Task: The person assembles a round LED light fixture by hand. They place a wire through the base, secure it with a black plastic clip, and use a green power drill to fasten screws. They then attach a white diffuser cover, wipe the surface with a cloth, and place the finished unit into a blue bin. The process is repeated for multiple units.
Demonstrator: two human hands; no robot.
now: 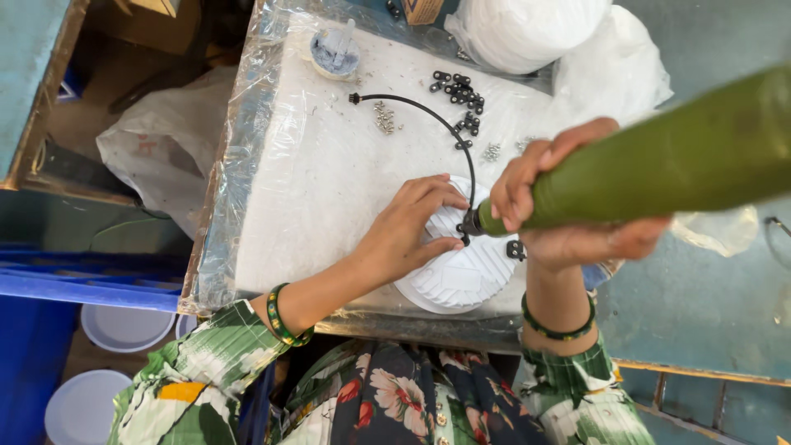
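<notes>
A: Ribbed white disc [461, 276]? Bench [329, 181] edge; left hand [408, 231] presses flat, ungripping, at its nine o'clock.

B: Right hand [560, 206] clenches green driver [659, 169], axis three-to-nine, tip at centre.

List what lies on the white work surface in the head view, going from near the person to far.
White ribbed round housing under the left hand → black curved cable → pile of small silver screws → cluster of black clips → small round dish at the far edge.
</notes>
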